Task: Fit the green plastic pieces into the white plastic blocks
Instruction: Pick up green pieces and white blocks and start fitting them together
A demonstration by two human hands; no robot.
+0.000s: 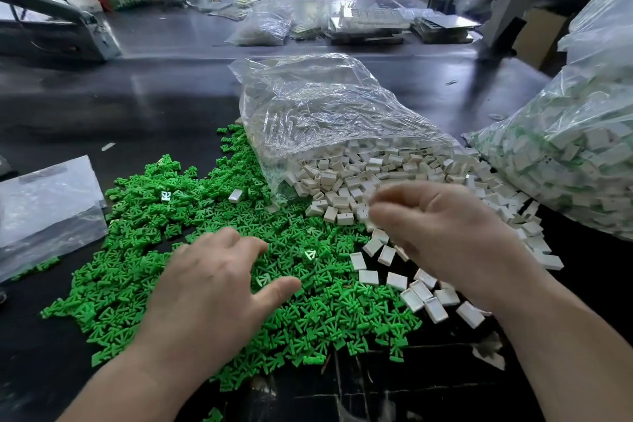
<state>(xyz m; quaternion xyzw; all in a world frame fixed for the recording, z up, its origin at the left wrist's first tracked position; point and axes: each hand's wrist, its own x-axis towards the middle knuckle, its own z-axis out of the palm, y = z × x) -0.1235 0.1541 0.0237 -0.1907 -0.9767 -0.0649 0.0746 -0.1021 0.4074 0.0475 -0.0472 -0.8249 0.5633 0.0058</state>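
A person's bare left hand (212, 288) is held over a wide heap of small bright-green plastic pieces (329, 312) on a glossy black worktable (137, 106). Its fingers are spread and relaxed, thumb out to the side, gripping nothing.

The right hand (442, 229) hangs over the near edge of a spill of small white rectangular plastic blocks (346, 181), fingers curled in toward the thumb. Motion blur smears the fingertips (383, 212), so whether they pinch a block can't be told.

The white blocks pour from the open mouth of a crumpled clear plastic bag (325, 106) lying on its side at centre. They fan out to the right of the green heap, and the two piles touch where they meet (several loose blocks lie flat below the right hand and wrist). One stray white block (235, 196) sits on top of the green pieces, just left of the bag's mouth.

Far right: a large, bulging clear plastic sack (589, 154) holds white blocks w/ green showing among them. Left: a flat, clear plastic sheet bag (44, 209) lies on the table beside the green heap, w/ a few green pieces at its near edge. Bkgd: a smaller clear bag (260, 27) on the table's far side, contents too blurred to tell.
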